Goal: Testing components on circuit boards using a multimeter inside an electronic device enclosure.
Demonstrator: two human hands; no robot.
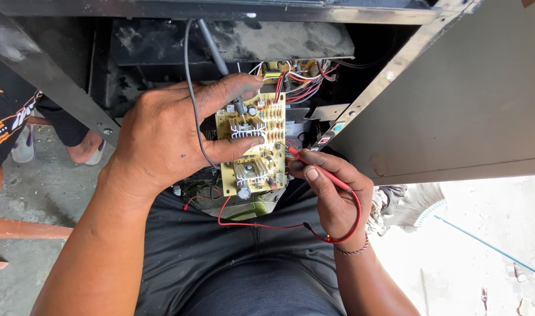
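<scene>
My left hand (168,137) grips a yellow circuit board (257,146) from its left side, thumb across the middle and fingers along the top edge. The board carries silver heat sinks, capacitors and rows of small parts. My right hand (332,193) holds a red test probe (314,167) like a pen, its tip touching the board's right edge. The probe's red lead (261,225) loops down over my lap and back round my right wrist. Red and white wires (302,82) run from the board's top into the black metal case (232,41) behind it.
A grey metal panel (466,99) of the opened case juts out at the right. A grey cable (191,88) hangs down over my left hand. Another person's foot in a sandal (86,149) stands at the left. A broom (425,205) lies on the concrete floor at the right.
</scene>
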